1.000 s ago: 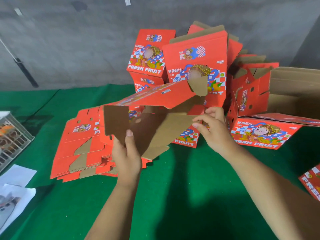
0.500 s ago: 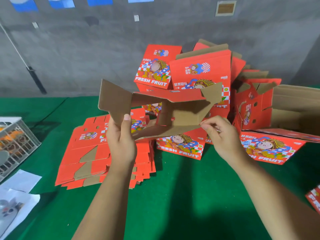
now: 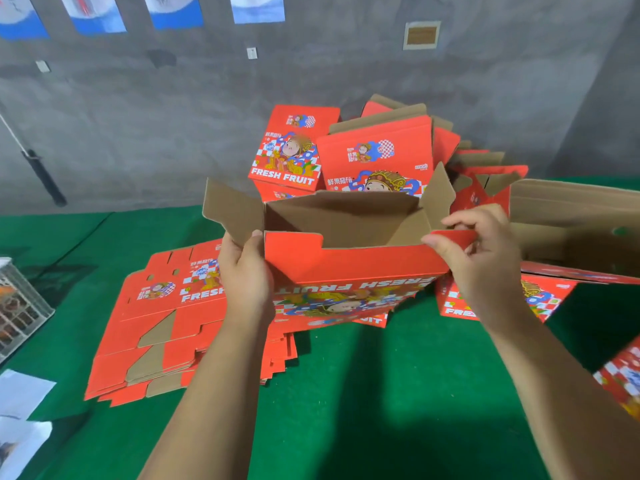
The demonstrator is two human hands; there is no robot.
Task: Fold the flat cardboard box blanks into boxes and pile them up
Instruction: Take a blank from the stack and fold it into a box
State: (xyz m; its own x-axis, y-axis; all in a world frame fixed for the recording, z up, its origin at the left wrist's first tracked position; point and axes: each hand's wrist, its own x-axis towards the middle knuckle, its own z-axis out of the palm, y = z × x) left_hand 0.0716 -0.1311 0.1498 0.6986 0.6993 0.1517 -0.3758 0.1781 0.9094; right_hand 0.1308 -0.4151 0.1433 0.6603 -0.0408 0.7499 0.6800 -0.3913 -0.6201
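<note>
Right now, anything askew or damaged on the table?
No damage visible. The folded boxes at the back lean at mixed angles, a loose heap rather than a neat pile. The box in the hands shows its print upside down, which is normal mid-fold.

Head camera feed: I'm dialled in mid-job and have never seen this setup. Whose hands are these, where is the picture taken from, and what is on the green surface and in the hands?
There is no machine here: a person works with two bare hands, and the single camera sits on their head, looking forward and down. The left hand grips the left end of a half-opened red box, thumb on a brown side flap. The right hand pinches a small red flap at the box's right end with its fingers. The box's brown inside faces up and its FRESH FRUIT print reads upside down from here. On the green table, a stack of flat blanks lies at the left, and a heap of folded boxes stands behind against the grey wall. A wire crate and white papers sit at the far left.
</note>
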